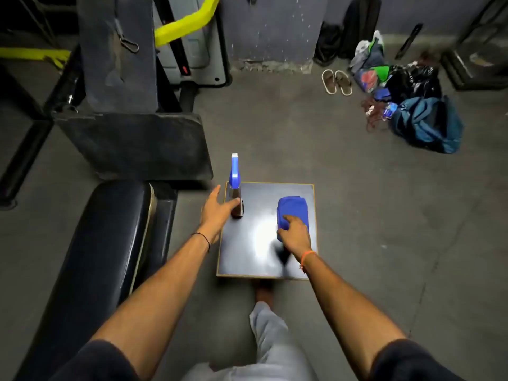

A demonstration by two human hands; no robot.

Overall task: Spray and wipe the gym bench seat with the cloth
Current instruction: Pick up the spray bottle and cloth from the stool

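Observation:
A spray bottle [235,188] with a blue and white trigger head stands upright on the far left corner of a small dark square table [258,248]. My left hand [215,213] is at the bottle's left side, fingers spread, thumb touching its lower body. A folded blue cloth [292,209] lies on the table's right half. My right hand [294,235] rests on the cloth's near end, fingers curled over it. The black padded gym bench seat [107,229] runs along the left, with a worn dark pad [134,144] beyond it.
Black and yellow gym machine frames [181,28] stand at the back left. Sandals [336,81], bags [428,125] and loose clothes lie on the concrete floor at the back right. My leg in grey trousers [270,334] is just below the table.

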